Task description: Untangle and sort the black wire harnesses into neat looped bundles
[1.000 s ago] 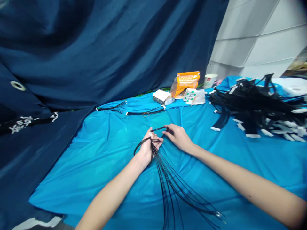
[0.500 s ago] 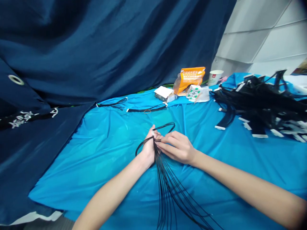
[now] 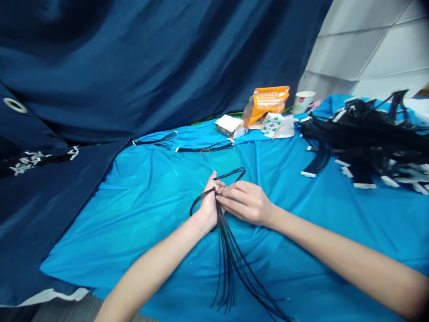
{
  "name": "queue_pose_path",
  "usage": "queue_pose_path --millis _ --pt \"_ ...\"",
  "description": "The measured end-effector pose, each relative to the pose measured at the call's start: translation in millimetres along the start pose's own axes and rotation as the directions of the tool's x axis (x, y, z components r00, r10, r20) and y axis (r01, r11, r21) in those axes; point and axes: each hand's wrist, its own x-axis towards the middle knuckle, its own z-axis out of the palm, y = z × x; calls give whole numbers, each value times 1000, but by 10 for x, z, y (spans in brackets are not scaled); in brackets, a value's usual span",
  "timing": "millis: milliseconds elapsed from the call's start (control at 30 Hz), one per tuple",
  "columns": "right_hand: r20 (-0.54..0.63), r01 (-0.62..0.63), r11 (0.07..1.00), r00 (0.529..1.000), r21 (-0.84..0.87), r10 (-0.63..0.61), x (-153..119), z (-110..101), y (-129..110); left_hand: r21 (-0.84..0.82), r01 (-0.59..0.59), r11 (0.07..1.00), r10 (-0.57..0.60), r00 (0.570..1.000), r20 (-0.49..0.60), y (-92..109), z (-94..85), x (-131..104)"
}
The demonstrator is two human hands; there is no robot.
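Your right hand (image 3: 250, 203) partly hides the fingers of your left hand (image 3: 208, 209), and you cannot tell whether the right pinches the black wires (image 3: 229, 255). The bottom edge crops your left forearm (image 3: 157, 259), the right edge the cable pile (image 3: 365, 134); print on the orange pouch (image 3: 271, 107) is blurred.

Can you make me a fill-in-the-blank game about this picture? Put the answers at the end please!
1. The thin wires hanging from the left hand are coloured ____.
2. The sheet under the right hand is bright ____.
3. The printed bag standing near the paper cup is coloured ____.
4. The big heap of cables lies on the ____ side of the picture.

Missing words: black; blue; orange; right.
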Motion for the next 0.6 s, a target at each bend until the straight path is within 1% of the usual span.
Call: queue_pose_path --millis 67,200,267,333,400,500,533,600 --pt "16 -4 1000 1000 -17 4 4 2 -2 -31 21 999 -21 1000 -3 -7 -8 4" --pt "23 -43 999 999 -12 44 4 19 -21 -38 30 999 -30 1000 5 -20 -24 15" --pt "27 -94 995 995 32 93 3 30 -38 -37 24 999 -23 1000 12 -23 -23 16" --pt "22 -180 975 984 128 179 7 36 -58 -26 19 999 -19 1000 5 -25 -20 13" --pt "7 -297 922 952 248 305 22 31 -78 9 11 1000 -11 1000 -18 -27 -19 7" --pt "12 -452 797 873 400 488 62 6 -100 57 -17 998 19 999 -32 -34 -24 -2" --pt "21 -485 758 848 436 530 77 -2 -104 61 -30 998 33 999 -35 -37 -26 -3" --pt "39 -521 703 816 484 577 102 -14 -107 79 -45 996 49 997 -56 -48 -30 -1"
